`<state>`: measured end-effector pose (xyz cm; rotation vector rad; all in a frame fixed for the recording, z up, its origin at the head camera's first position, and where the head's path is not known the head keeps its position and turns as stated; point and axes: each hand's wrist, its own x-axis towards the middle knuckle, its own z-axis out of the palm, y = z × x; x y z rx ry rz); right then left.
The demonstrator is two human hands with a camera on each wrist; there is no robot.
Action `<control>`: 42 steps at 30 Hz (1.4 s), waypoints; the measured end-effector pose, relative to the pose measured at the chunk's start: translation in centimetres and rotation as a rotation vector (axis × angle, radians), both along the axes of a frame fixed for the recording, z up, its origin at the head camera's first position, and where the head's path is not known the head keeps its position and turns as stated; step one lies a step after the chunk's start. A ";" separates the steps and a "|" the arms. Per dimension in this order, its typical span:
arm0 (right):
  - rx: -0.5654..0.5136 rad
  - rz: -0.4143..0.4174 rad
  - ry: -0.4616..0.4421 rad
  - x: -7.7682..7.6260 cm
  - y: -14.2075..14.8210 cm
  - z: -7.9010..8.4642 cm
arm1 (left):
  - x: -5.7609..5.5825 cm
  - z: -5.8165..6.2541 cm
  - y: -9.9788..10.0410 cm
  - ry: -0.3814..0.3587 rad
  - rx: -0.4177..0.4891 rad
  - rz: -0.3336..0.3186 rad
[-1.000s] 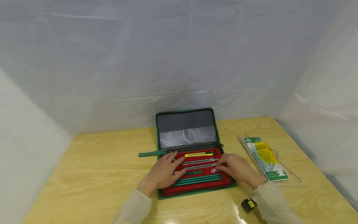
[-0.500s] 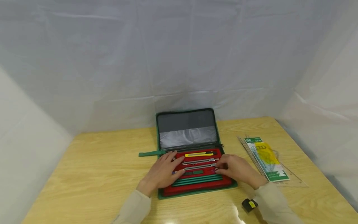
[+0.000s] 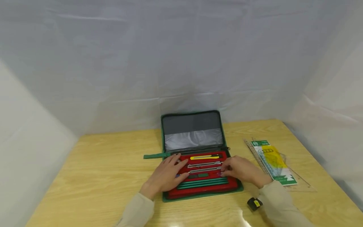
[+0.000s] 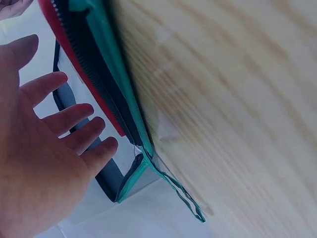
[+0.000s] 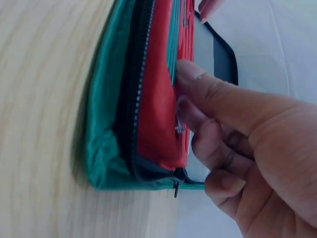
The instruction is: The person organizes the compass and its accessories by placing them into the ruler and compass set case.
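A green zip case (image 3: 202, 197) lies unfolded on the table, its red tray (image 3: 198, 189) holding drawing tools. In the tray are a yellow utility knife (image 3: 204, 157), two metal compass-like tools (image 3: 204, 170), a dark green piece (image 3: 203, 175) and several green pencils (image 3: 202, 183). My left hand (image 3: 167, 175) rests over the tray's left end with fingers spread and extended. At the right end, my right hand (image 3: 241, 169) pinches a small pink-purple item (image 3: 219, 173) between thumb and fingertips, down at the tray. Fingers mostly cover that item, so its kind is unclear.
Right of the case lie clear plastic rulers (image 3: 302, 186) and a green-and-white packet (image 3: 273, 164) with a yellow patch. A small black-and-yellow object (image 3: 254, 204) sits near my right sleeve. The case's grey lid (image 3: 193, 126) leans toward a white sheet (image 3: 187, 56) behind the table.
The pink-purple item showed plainly a second ago and is now mostly covered by my right fingers. Both hands stay nearly in place over the tray. The head view has shifted slightly.
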<state>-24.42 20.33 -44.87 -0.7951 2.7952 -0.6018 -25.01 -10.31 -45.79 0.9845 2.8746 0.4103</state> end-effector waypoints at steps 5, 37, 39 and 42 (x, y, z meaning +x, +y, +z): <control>-0.034 0.040 -0.054 -0.2 0.4 0.3 | 0.1 0.1 0.1 -0.002 0.012 0.002; -0.063 0.095 -0.014 0.1 1.1 0.1 | 0.5 0.4 0.7 0.014 -0.026 -0.030; -0.050 0.096 -0.021 0.1 0.9 0.1 | 0.5 0.3 0.6 0.019 -0.026 -0.031; -0.026 0.095 -0.011 0.0 0.7 0.1 | 0.5 0.2 0.6 0.025 -0.026 -0.033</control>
